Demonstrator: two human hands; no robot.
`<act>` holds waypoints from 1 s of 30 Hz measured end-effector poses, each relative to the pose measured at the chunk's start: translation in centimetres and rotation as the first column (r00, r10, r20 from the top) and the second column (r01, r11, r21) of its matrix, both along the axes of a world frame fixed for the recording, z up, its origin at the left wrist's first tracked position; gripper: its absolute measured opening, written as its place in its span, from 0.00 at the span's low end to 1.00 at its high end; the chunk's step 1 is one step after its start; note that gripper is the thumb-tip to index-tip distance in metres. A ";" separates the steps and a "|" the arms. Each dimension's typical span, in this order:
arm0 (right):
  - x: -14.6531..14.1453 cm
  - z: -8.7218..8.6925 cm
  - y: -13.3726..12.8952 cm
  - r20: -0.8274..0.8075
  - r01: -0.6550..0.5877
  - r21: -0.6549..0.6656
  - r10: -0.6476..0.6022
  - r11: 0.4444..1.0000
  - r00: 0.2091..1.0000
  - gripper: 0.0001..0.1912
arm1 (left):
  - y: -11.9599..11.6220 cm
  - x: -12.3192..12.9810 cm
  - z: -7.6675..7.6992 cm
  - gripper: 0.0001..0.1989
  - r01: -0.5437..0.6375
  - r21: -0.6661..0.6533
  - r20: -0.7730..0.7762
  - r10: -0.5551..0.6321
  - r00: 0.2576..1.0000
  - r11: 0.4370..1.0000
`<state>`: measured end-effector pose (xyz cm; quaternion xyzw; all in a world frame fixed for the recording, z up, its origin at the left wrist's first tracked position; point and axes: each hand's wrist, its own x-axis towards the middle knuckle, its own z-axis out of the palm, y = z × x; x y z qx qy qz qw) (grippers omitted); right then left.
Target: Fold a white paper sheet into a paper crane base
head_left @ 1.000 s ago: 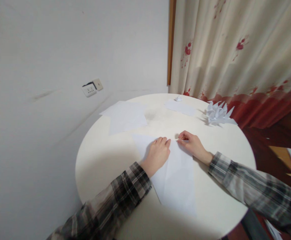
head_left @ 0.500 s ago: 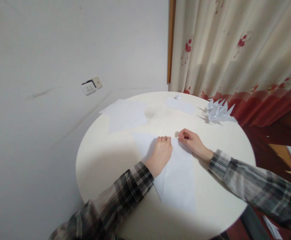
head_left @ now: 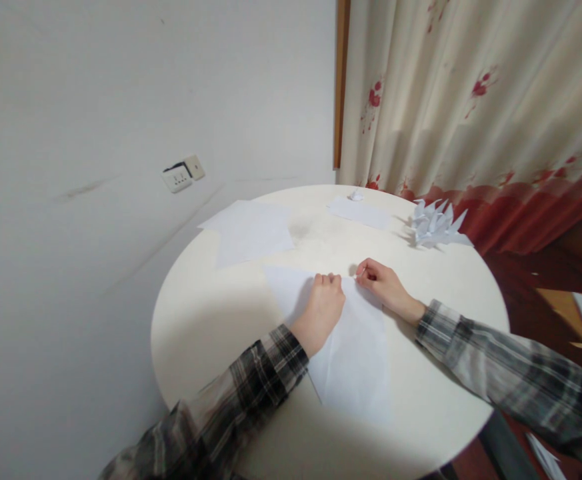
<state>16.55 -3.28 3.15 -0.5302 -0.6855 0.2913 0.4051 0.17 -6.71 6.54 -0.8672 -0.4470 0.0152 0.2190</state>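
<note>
Across the lower middle of the frame, the round white table (head_left: 435, 413) stands where it stood one second ago, the view having tipped only very slightly. The main change is in the left plaid sleeve (head_left: 265, 373), which has slid a little toward the centre, and with it the left hand (head_left: 321, 310): a second ago its fingers lay flatter and more spread, and now they are curled under, knuckles up, at the upper edge of the white sheet (head_left: 358, 353). Whether they grip that edge or only press on it cannot be told, since the fingertips are hidden. The right hand (head_left: 388, 288) has barely shifted; its thumb and forefinger are pinched together on the same edge, just right of the left hand. The sheet lies on the table just below the centre of the frame, partly covered by the left wrist. It is plain white and broad along the top, with a pointed corner to the upper left; from there one side slants down toward the lower middle, while the right side drops more steeply. Its bottom edge blends into the pale tabletop. Smallest of all, a faint crease runs downward from beside the left hand, and a thin dark line of shadow marks the lower left edge.
</note>
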 end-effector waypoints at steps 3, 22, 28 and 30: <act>0.0 0.1 -0.1 -0.012 -0.004 0.001 0.004 1.000 1.000 0.05 | 0.0 0.0 0.0 0.10 0.004 -0.002 0.003 -0.004 1.000 1.000; 0.8 0.0 -0.2 -0.021 0.160 -0.038 -0.161 0.986 0.987 0.21 | 0.7 -2.2 -2.0 0.18 0.083 -0.069 0.250 -0.063 0.966 0.994; 0.4 0.5 -0.4 0.075 0.175 -0.021 -0.173 0.984 0.982 0.20 | 0.5 -1.4 -1.7 0.20 0.029 -0.073 0.221 -0.012 0.975 0.997; 0.4 0.5 -0.3 0.092 0.168 -0.027 -0.165 0.985 0.982 0.18 | 0.5 -1.2 -1.5 0.21 0.028 -0.076 0.188 -0.013 0.982 0.997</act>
